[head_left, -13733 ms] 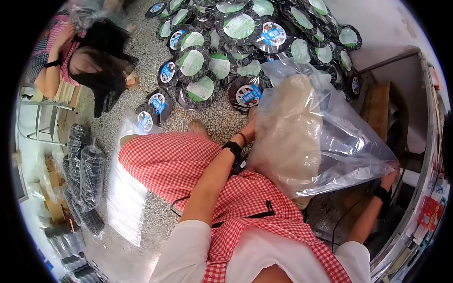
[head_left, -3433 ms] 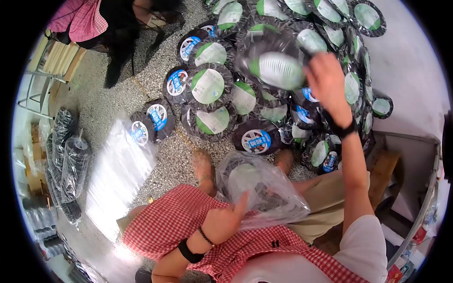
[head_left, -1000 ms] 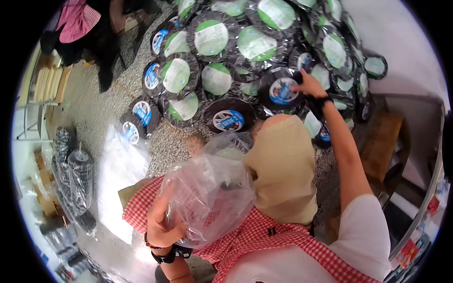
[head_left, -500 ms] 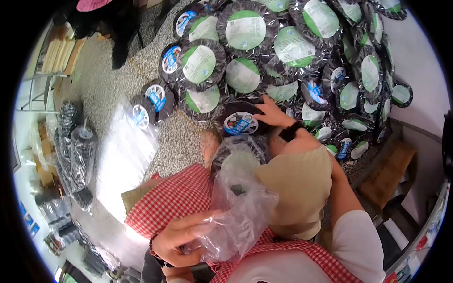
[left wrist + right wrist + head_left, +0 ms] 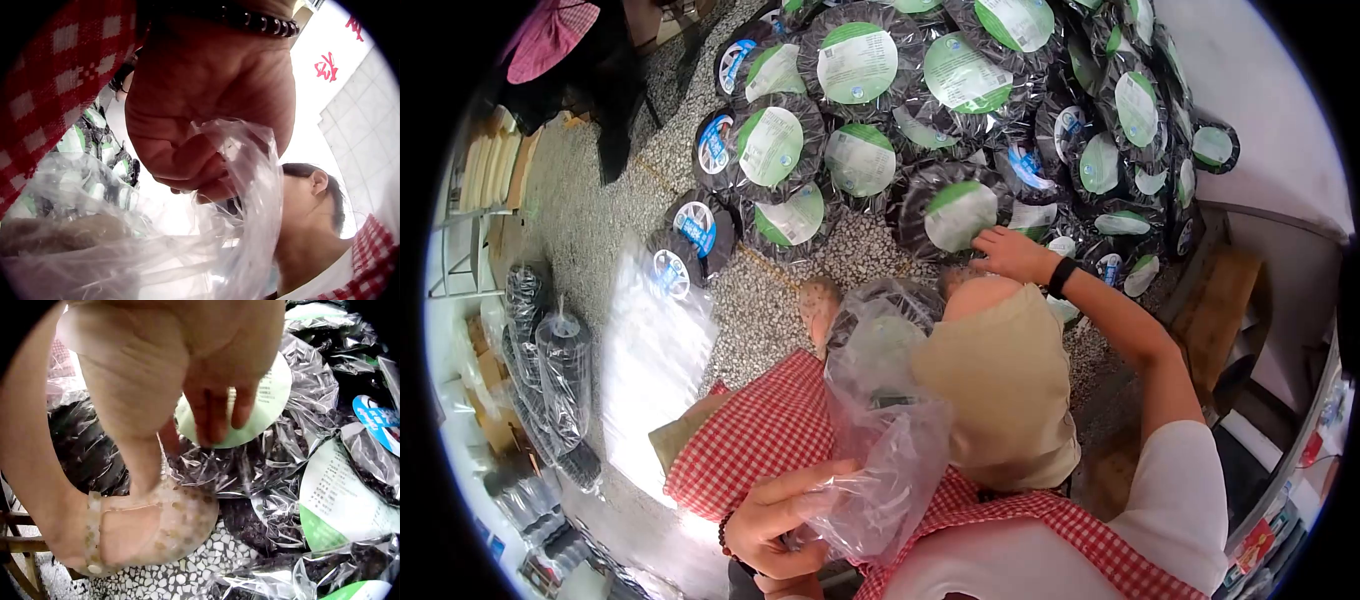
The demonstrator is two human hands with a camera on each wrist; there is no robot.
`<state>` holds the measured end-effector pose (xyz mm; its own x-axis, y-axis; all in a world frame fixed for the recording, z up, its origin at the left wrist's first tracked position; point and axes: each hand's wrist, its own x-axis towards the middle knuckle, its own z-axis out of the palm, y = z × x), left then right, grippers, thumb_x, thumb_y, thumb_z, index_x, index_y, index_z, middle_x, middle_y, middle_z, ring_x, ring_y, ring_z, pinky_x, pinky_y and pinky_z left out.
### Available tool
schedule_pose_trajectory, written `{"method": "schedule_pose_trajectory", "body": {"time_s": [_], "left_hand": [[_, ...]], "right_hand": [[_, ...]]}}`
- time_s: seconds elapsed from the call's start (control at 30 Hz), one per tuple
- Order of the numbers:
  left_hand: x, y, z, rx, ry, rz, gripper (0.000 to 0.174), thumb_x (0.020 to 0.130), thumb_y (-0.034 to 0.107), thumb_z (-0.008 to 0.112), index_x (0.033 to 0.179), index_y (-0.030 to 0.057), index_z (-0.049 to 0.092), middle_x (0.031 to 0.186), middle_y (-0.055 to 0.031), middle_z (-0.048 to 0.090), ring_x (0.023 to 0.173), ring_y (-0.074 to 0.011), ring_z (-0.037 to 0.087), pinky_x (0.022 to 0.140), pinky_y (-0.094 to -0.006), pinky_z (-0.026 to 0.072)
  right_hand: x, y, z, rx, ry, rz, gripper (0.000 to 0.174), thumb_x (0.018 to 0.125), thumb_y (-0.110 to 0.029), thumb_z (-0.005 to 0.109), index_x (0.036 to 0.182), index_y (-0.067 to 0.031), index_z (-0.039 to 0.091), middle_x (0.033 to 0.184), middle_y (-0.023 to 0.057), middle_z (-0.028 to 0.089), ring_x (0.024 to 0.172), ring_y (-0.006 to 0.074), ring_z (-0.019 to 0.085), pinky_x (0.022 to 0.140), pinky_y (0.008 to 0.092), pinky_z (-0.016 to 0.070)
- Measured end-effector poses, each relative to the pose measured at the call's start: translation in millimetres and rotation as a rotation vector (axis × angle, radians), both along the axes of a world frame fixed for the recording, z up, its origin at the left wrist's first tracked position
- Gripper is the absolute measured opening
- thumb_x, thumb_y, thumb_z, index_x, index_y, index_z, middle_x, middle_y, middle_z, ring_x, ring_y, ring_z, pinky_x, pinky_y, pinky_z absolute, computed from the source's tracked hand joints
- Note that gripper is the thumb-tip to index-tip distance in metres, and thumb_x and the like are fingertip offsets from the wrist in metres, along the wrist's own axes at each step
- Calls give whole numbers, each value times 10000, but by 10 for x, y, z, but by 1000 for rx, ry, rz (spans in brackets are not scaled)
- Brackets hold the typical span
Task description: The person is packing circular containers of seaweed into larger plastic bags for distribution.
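**Green and blue labels on the pile; one hand on a pack, one on the bag**

The round packs [image 5: 870, 90] lie in a heap on the speckled floor [image 5: 600, 230], at the far side of the scene. Each is wrapped in shiny film. Most carry a round white label with a green band and lines of small print, which is too fine to read. Some smaller packs at the far left [image 5: 697, 225] have a blue and white label; its writing is also not legible. In the left wrist view, red characters [image 5: 328, 65] stand on a white wall, partly cut off by the edge, and I cannot read them.

The right hand [image 5: 1010, 255] is stretched forward from the body, with a black band [image 5: 1060, 275] at the wrist. Its fingers [image 5: 209, 415] are bent down onto the green-and-white label of the nearest pack [image 5: 955, 215], which lies at the near edge of the heap. The thumb is lower, against the film. Whether it pinches the pack I cannot tell.

The left hand [image 5: 775, 520] is near the body, over the red checked apron [image 5: 770, 430]. Its fingers are curled tight around the gathered edge of a clear plastic bag [image 5: 880, 400], which rests on the lap and holds a pack with a pale label.
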<state>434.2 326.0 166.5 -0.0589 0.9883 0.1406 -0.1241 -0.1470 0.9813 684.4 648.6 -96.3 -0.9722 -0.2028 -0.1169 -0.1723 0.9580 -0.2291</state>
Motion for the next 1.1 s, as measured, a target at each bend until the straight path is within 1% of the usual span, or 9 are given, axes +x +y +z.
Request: {"method": "schedule_pose_trajectory", "body": {"time_s": [0.2, 0.27, 0.4, 0.53, 0.63, 0.73, 0.9, 0.93, 1.1], "left_hand": [[288, -150, -22, -154, -132, 381, 288, 594, -28, 601, 865, -127, 605, 1079, -341, 534, 958, -360, 610, 729, -306, 512], [357, 58, 127, -157, -126, 537, 304, 545, -51, 579, 835, -140, 598, 1017, -349, 556, 950, -367, 611, 721, -320, 517], [315, 101, 164, -251, -82, 463, 382, 543, -67, 577, 914, -150, 609, 1038, -345, 557, 949, -349, 614, 721, -298, 504], [119, 81, 52, -123, -74, 269, 446, 609, -58, 575, 1049, -132, 572, 1118, -350, 517, 999, -364, 593, 734, -298, 501], [-48, 142, 63, -108, -86, -101, 607, 632, -73, 549, 1231, -93, 454, 1245, -361, 414, 1094, -399, 532, 794, -333, 490], [-6, 135, 28, 7, -63, -25, 588, 627, -69, 555, 1207, -109, 467, 1228, -361, 429, 1091, -413, 531, 814, -348, 487], [-23, 143, 124, 56, -77, 84, 573, 585, -73, 557, 1149, -146, 494, 1184, -343, 474, 1063, -394, 554, 824, -367, 489], [-30, 91, 138, -16, -102, 136, 561, 577, -70, 560, 1130, -142, 511, 1178, -324, 488, 1022, -364, 578, 826, -355, 487], [-39, -119, 241, -288, -76, 428, 577, 594, -1, 629, 1164, -40, 545, 1186, -176, 543, 1116, -248, 512, 906, -318, 417]], "right_hand": [[-557, 461, 68, 137, 377, -869, 698, 619, -358, 757, 1152, -33, 443, 1056, 186, 538, 985, 306, 528, 804, 398, 422], [-581, 691, -194, -612, -289, -1080, 795, 608, -399, 778, 1196, -4, 416, 1145, 233, 524, 1049, 352, 524, 868, 389, 428], [-455, 314, -476, -828, -219, -801, 840, 606, -400, 777, 1232, 20, 407, 1190, 241, 513, 1136, 347, 480, 959, 364, 380], [-404, 42, -78, -736, -268, -879, 551, 595, -366, 786, 943, 24, 611, 881, 216, 619, 840, 314, 609, 747, 375, 463], [-830, 382, 540, -779, 49, -892, 310, 692, -242, 754, 869, -10, 648, 712, 70, 637, 656, 118, 560, 640, 288, 462], [-1623, 890, 1094, -1231, 428, -977, 455, 746, -286, 718, 1111, -37, 612, 1088, 122, 589, 998, 164, 548, 869, 294, 433], [-2637, 1781, 110, 73, 507, -999, 765, 607, -601, 704, 1108, -30, 614, 1208, 200, 516, 1066, 320, 520, 851, 375, 448], [-2637, 1912, 157, -493, 254, -865, 747, 621, -583, 706, 1083, -3, 615, 1040, 202, 610, 930, 332, 587, 819, 372, 460], [-1995, 1248, 1226, -721, 481, -1068, 577, 683, -473, 719, 931, 42, 642, 872, 150, 655, 792, 232, 615, 722, 336, 462]]}}
